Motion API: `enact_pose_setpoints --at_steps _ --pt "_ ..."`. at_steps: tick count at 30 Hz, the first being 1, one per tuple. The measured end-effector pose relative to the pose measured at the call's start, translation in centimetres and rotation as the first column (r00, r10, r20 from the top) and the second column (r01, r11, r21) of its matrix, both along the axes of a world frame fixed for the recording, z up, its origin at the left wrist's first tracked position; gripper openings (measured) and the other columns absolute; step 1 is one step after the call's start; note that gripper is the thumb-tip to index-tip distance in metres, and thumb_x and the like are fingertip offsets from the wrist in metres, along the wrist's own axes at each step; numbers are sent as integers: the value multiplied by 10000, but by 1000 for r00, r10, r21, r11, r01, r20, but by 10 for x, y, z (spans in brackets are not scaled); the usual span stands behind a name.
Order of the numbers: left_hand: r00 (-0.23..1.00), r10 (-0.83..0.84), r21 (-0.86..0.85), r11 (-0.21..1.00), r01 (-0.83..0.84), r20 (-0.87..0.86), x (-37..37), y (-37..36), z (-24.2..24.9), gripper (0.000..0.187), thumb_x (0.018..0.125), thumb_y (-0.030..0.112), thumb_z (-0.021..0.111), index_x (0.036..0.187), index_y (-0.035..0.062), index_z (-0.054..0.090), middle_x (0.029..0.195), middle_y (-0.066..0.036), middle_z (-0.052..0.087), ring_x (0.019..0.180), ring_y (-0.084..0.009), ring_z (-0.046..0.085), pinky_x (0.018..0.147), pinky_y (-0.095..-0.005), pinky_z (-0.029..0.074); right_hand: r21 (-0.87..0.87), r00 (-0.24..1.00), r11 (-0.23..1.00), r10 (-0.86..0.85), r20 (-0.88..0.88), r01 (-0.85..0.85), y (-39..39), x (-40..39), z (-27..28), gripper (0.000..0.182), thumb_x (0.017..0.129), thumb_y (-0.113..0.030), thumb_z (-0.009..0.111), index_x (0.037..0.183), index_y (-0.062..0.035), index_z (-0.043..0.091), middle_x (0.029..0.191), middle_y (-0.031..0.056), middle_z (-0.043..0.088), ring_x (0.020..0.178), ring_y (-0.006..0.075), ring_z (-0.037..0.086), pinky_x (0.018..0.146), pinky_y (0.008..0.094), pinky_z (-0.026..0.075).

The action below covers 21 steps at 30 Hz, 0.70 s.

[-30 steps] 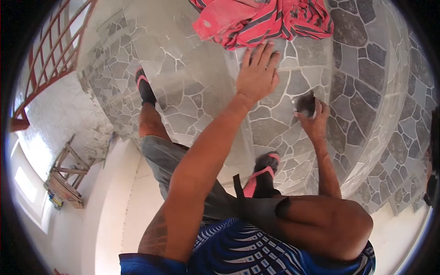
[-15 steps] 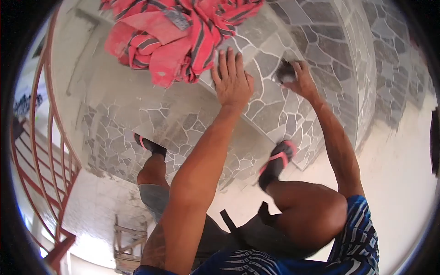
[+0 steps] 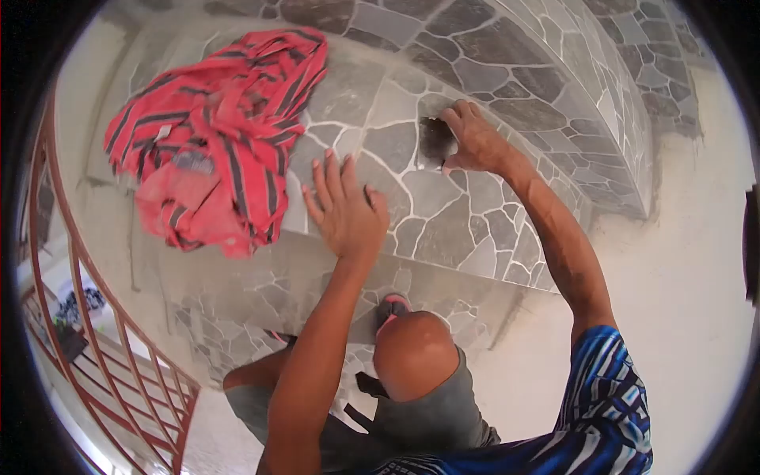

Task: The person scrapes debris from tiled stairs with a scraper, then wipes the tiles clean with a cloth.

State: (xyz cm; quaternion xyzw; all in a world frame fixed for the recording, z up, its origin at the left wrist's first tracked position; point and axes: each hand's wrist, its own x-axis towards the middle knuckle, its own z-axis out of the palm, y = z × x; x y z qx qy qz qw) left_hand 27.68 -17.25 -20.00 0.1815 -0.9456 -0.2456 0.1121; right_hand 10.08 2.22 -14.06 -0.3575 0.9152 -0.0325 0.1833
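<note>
My left hand [image 3: 348, 212] rests with its fingers spread on the stone-patterned step [image 3: 439, 226], to the right of a crumpled red cloth with dark stripes [image 3: 237, 150]. Up and to the right, my right hand [image 3: 471, 141] grips a dark, rough-looking pad [image 3: 436, 141] against the same step. The fingers curl over the pad's right side. What the pad is made of cannot be made out.
A curved reddish-brown metal railing [image 3: 103, 348] runs along the left. The stone-patterned riser [image 3: 507, 71] of a higher step rises behind my right hand. My bent knee [image 3: 416, 356] is below my hands.
The view has shifted and turned, so the cloth appears lower and further left. The right hand with the pad appears further left, and one knee has moved toward the middle.
</note>
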Motion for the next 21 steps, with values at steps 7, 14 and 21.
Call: enact_pose_setpoints --at_steps 7,14,21 --pt "995 -29 -118 993 18 -93 1 3 -8 521 857 232 578 1350 73 516 1482 -138 446 1419 -344 352 1164 -553 194 25 1000 999 -32 -2 32 -16 -12 0 858 476 -217 933 1173 47 508 1191 250 518 1178 438 477 986 463 460" --pt "992 -32 -226 974 3 -124 -4 11 -8 487 855 214 565 1319 71 532 1448 -135 484 1389 -347 398 1135 -549 246 31 1000 999 22 -13 -22 -9 -18 -1 831 535 -327 924 1130 98 530 1191 273 525 1183 437 503 920 547 498" --pt "990 -43 -249 968 8 -133 -4 14 -8 457 879 216 548 1308 61 537 1445 -143 484 1394 -348 392 1134 -549 254 -132 999 991 -41 -28 38 6 -11 -5 902 507 -361 941 1186 90 555 1200 274 567 1199 452 512 940 583 482"
